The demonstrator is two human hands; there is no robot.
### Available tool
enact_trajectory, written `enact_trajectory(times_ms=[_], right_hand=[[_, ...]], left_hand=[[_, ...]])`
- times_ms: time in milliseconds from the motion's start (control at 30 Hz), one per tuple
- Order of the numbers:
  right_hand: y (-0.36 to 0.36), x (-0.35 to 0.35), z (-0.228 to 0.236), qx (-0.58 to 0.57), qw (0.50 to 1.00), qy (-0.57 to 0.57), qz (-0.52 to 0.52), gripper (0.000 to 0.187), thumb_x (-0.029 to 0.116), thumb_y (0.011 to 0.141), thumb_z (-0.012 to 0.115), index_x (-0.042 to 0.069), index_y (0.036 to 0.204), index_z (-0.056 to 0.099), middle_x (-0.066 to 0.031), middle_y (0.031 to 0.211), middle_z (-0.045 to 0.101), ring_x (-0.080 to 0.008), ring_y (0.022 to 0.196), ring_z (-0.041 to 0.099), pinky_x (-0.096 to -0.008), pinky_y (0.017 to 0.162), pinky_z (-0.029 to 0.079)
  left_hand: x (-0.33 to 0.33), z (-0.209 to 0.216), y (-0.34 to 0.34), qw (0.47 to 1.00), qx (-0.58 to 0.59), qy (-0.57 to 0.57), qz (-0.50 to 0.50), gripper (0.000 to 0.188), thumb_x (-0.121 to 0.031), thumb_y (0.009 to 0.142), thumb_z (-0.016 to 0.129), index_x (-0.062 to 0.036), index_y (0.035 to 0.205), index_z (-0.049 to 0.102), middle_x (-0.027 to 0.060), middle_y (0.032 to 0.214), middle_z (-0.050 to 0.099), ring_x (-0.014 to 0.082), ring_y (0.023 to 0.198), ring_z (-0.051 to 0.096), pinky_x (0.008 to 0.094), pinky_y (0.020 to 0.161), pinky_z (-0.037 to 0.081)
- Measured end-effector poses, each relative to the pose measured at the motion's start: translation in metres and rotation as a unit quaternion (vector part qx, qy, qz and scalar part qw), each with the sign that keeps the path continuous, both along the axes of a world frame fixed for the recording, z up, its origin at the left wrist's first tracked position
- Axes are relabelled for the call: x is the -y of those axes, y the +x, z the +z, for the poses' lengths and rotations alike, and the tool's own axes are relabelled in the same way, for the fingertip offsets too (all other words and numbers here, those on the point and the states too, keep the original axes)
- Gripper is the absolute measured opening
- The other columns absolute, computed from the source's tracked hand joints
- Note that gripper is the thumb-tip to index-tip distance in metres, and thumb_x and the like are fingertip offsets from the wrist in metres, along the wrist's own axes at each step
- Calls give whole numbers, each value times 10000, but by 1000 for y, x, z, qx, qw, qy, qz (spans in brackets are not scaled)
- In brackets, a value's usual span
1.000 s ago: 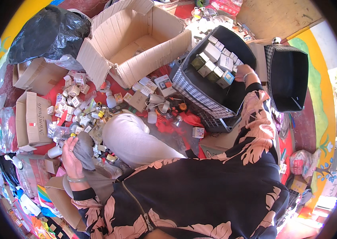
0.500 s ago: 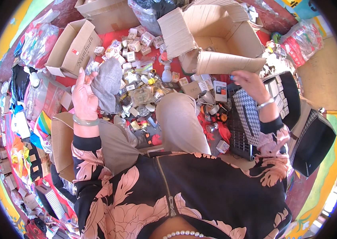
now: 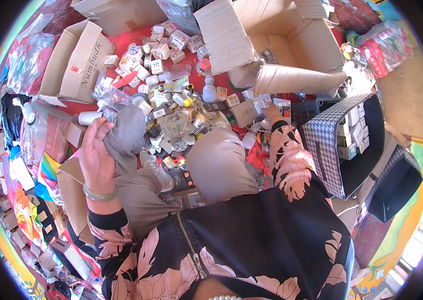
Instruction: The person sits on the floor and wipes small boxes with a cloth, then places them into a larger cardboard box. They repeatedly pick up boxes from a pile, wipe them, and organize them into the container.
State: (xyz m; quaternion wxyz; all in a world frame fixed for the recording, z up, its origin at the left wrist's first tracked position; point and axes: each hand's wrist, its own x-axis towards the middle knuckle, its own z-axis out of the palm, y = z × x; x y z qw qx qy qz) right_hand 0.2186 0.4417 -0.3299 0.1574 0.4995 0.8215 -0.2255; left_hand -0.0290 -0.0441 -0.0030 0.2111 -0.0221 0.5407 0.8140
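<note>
My left hand is raised at the left, fingers curled against a limp grey cloth. Just beyond its fingertips is a white cylinder; I cannot tell whether they touch it. My right hand reaches down among small packages beside a plain brown carton and a white-and-dark box. Its fingers are partly hidden, and whatever they hold is unclear. A heap of light bulbs and small parts lies between my hands, beyond my right knee.
Small white boxes are scattered on red cloth. Open cardboard boxes stand at far left and far right. At right, a houndstooth-patterned box holds several small cartons. Plastic bags crowd the left edge.
My right hand has moved left and down from the large carton's flap to the small packages. My left hand and the grey cloth have come lower and nearer; the white cylinder now shows.
</note>
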Motion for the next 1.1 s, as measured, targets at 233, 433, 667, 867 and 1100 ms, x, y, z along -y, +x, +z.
enact_trajectory(times_ms=[233,433,667,867,1100], right_hand=[[-33,20,3,126,987,-29,-91,703,381,661,682,64,1252,469,-199,1248,526,-334,1155,518,-399,959,431],[-18,17,8,85,995,-23,-54,696,407,635,710,63,1207,513,-200,1172,572,-333,1103,550,-388,936,448],[1,42,19,34,996,60,-58,559,407,660,686,29,1063,600,-194,1049,628,-333,984,608,-411,839,492],[41,56,48,-51,992,93,-73,514,397,681,670,6,1005,589,-232,990,625,-390,927,604,-428,784,492],[65,75,101,-377,853,-209,-293,291,294,796,651,70,977,614,-59,824,657,-164,707,623,-286,604,480]], left_hand=[[-12,0,2,1000,-4,-22,-15,232,-141,914,491,30,1061,549,98,1016,593,190,914,566,314,872,424],[-30,0,5,998,31,-41,-34,221,-155,905,509,23,1027,556,85,947,605,186,875,577,302,848,422],[-44,2,15,996,17,-81,-36,220,-161,906,511,28,1001,571,84,919,604,186,853,576,307,848,421],[-42,4,17,997,-12,-60,-43,215,-157,901,521,26,992,587,90,941,608,196,851,581,313,843,426],[-45,2,24,995,18,-26,-91,214,-160,899,526,28,981,590,102,946,610,200,860,584,321,833,433]])
